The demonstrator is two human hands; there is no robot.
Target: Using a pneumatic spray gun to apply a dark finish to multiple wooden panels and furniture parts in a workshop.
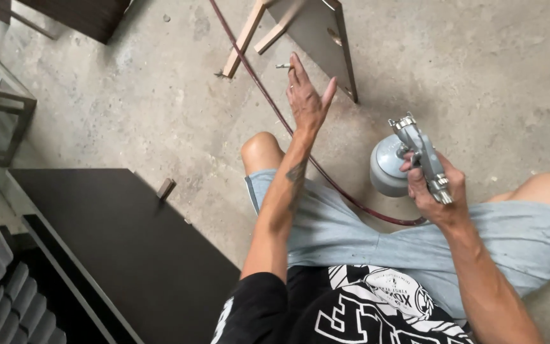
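Right hand (437,191) grip clamps the spray gun (415,156) (cup leftward); left hand (305,95) spread, cigarette (283,65) between fingers.

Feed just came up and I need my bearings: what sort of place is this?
Most likely a furniture finishing workshop. The right hand holds a spray gun fed by a red hose, and dark coated panels lie on a bare concrete floor.

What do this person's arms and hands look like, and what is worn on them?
Both arms are bare from the short black sleeves of a T-shirt with a white print. The left forearm carries a dark tattoo. The left hand and right hand wear no gloves; no watch or wristband shows. Rings, if any, are too small to tell.
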